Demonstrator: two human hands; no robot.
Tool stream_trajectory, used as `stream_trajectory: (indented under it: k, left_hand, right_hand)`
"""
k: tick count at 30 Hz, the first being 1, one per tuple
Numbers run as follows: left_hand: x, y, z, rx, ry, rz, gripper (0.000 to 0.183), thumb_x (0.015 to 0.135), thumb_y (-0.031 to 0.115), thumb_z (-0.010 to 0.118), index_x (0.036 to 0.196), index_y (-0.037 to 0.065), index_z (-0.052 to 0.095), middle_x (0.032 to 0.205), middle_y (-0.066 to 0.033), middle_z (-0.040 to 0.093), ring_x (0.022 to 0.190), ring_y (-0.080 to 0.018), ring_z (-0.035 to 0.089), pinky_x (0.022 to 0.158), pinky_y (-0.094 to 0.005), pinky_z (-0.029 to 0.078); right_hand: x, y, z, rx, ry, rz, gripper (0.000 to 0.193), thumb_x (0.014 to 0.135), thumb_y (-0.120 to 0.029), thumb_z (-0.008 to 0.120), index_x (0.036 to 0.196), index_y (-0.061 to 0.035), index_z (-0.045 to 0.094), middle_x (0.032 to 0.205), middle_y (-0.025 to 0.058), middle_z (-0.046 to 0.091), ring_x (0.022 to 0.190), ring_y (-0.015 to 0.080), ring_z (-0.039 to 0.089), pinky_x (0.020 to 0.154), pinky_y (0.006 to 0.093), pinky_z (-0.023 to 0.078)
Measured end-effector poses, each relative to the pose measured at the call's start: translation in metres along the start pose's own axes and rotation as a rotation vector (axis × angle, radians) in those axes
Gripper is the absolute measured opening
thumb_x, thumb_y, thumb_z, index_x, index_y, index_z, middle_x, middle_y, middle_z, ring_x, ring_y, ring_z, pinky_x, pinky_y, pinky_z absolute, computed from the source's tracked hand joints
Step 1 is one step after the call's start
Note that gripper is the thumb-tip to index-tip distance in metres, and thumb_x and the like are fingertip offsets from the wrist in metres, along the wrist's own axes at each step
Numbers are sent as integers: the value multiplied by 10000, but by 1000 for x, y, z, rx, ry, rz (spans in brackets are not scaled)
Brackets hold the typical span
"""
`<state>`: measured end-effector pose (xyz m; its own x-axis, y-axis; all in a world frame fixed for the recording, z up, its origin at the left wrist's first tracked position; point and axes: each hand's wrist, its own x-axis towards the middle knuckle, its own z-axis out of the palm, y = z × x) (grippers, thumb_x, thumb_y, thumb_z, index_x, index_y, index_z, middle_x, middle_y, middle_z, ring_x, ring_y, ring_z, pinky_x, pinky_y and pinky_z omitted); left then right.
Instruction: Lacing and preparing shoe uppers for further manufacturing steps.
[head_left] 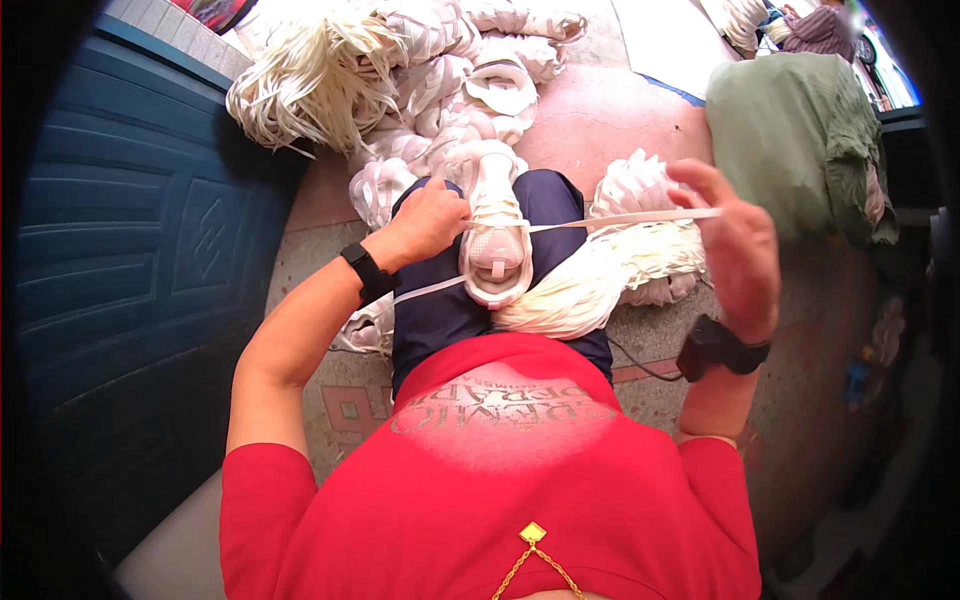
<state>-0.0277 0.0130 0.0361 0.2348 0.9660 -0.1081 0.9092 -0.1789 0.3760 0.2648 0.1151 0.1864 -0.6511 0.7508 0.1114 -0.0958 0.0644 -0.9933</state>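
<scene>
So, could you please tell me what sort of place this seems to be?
Probably an entrance used as an informal workspace: a panelled blue door, a heap of pale shoes, and a bundle of pale laces.

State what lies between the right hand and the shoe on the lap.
In the head view, a pale lace runs taut from the shoe to the right hand; a bundle of cream laces shows below it.

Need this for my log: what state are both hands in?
Left hand: fingers curled at the shoe; its grip cannot be told.
Right hand: holding the lace.
</scene>
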Motion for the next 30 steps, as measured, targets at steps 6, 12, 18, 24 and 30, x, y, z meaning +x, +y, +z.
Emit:
stream_trajectory:
  k: [6, 12, 18, 24, 30]
  left_hand:
    - [-17, 15, -13, 324, -41, -59, 62, 713, 104, 532, 686, 49, 542, 602, -132, 548, 654, -302, 539, 577, -404, 451]
    - [-28, 22, 6, 167, 230, -333, 79, 742, 98, 495, 802, 57, 527, 544, -141, 531, 627, -336, 564, 532, -416, 464]
    - [-33, 26, 23, -109, 261, -521, 163, 820, 151, 443, 876, 28, 535, 624, -194, 572, 603, -354, 577, 570, -445, 456]
    - [-34, 18, 36, -297, 210, -594, 217, 846, 196, 422, 836, 14, 540, 537, -151, 549, 578, -320, 581, 557, -427, 444]
    - [-32, 15, 35, -368, 264, -641, 212, 836, 197, 435, 825, -2, 507, 694, -249, 570, 684, -416, 560, 613, -487, 437]
  right_hand:
    - [14, 3, -13, 1000, -114, -91, 316, 907, -289, 348, 648, -110, 382, 735, 46, 460, 716, 131, 437, 666, 306, 375]
    - [17, 101, 55, 28, -114, 459, 330, 767, -150, 611, 1056, -56, 485, 699, -43, 494, 580, 18, 430, 500, 171, 362]
    - [9, 178, 116, -633, -279, 148, 222, 792, -214, 488, 883, -52, 611, 677, 208, 580, 656, 305, 598, 592, 378, 461]
    - [14, 182, 139, -1021, -210, 69, 123, 752, -148, 506, 790, -47, 566, 614, 158, 580, 579, 314, 595, 521, 394, 476]
    - [14, 185, 145, -1183, -211, -31, 96, 694, -79, 549, 764, -29, 508, 568, 138, 570, 529, 271, 600, 462, 353, 473]
